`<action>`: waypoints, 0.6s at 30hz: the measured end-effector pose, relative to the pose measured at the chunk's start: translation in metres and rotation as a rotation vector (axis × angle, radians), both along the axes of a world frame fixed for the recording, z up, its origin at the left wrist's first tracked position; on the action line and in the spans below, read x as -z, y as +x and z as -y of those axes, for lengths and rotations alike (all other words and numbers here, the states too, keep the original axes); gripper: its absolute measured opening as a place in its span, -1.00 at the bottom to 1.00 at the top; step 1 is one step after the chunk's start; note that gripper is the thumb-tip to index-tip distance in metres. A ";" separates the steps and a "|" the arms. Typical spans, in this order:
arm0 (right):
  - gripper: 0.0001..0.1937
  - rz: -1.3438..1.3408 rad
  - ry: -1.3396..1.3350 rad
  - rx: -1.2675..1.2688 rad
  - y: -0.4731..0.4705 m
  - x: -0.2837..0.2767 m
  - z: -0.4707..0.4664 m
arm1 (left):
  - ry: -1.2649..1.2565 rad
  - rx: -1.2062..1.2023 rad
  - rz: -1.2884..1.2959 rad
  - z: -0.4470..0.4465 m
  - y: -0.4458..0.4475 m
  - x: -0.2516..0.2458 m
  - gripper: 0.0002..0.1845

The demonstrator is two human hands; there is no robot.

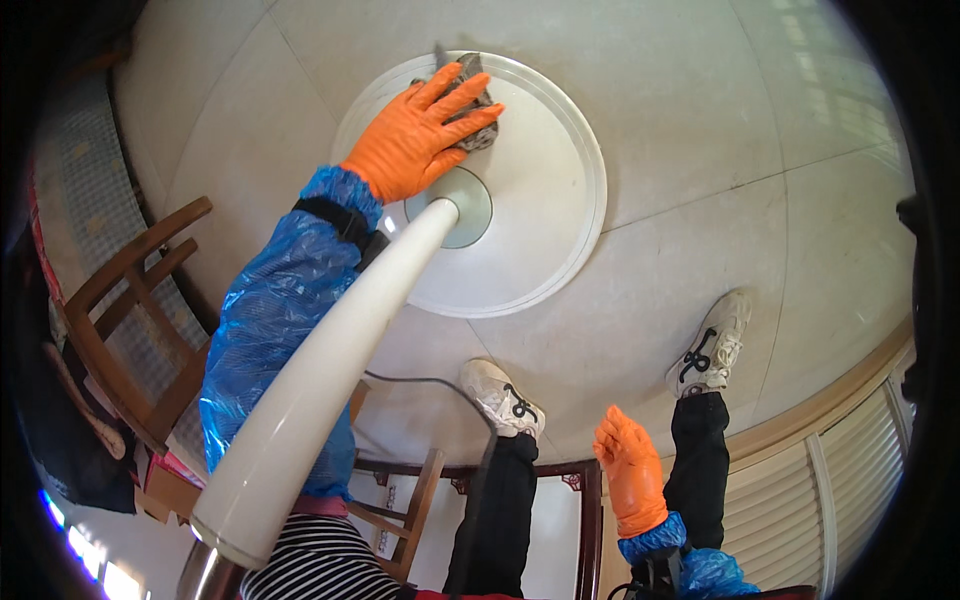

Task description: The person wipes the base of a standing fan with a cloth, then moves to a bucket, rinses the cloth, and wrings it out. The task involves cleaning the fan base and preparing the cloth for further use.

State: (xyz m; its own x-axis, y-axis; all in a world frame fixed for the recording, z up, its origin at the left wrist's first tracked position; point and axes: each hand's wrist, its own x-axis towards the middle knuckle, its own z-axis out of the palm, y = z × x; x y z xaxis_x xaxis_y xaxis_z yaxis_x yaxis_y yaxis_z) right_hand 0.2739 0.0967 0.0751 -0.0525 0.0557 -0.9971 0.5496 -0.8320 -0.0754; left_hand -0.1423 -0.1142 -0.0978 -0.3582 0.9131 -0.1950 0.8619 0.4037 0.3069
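My left hand, in an orange rubber glove, presses a crumpled grey-brown patterned cloth against the upper part of a round white pedestal base, fingers spread over it. From the greenish disc at the base's middle, a white tapered pole slants towards the lower left, in front of my left arm; its near end meets a shiny metal tube. Low on the right hangs my right hand, also in an orange glove, its fingers drawn together with nothing seen in them. Blue plastic sleeves cover both arms.
The base lies on pale floor tiles. A wooden chair stands at the left, beside a patterned cloth cover. A dark cable curves near my shoes. Louvred doors are at the lower right.
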 end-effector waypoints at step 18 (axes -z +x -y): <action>-0.59 -0.036 -0.088 -0.024 -0.025 -0.012 -0.001 | 0.490 -1.476 0.591 0.138 0.169 0.046 -0.36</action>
State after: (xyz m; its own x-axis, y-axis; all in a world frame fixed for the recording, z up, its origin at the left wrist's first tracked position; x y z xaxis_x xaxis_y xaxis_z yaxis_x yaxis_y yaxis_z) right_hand 0.2494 0.0978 0.0866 -0.0883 -0.0334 -0.9955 0.5676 -0.8230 -0.0227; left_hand 0.0266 -0.2518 -0.1438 -0.8985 -0.1096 -0.4251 -0.4215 0.4859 0.7656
